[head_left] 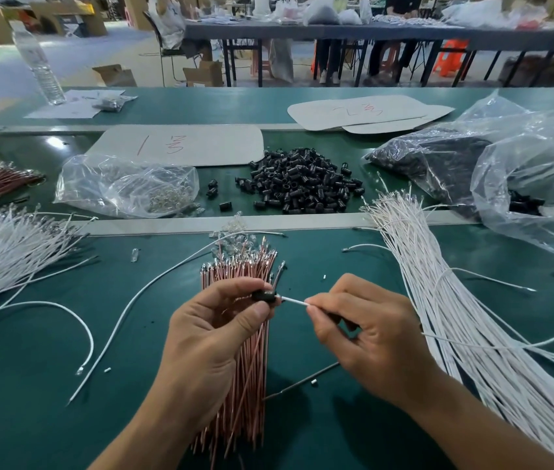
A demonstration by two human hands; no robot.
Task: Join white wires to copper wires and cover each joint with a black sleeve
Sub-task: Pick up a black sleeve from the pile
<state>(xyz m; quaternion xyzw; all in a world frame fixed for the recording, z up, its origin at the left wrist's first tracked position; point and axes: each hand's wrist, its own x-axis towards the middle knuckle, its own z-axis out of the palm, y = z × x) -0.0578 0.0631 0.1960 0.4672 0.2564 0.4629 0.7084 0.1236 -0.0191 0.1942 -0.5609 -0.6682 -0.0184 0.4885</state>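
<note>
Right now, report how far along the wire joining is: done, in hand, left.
Done: no finished pile that I can clearly tell. In hand: the left hand pinches one black sleeve while the right hand holds a white wire with its tip at the sleeve's end. Left: plenty, judging by the copper wire bundle, the white wire bundle on the right and the heap of black sleeves behind.
</note>
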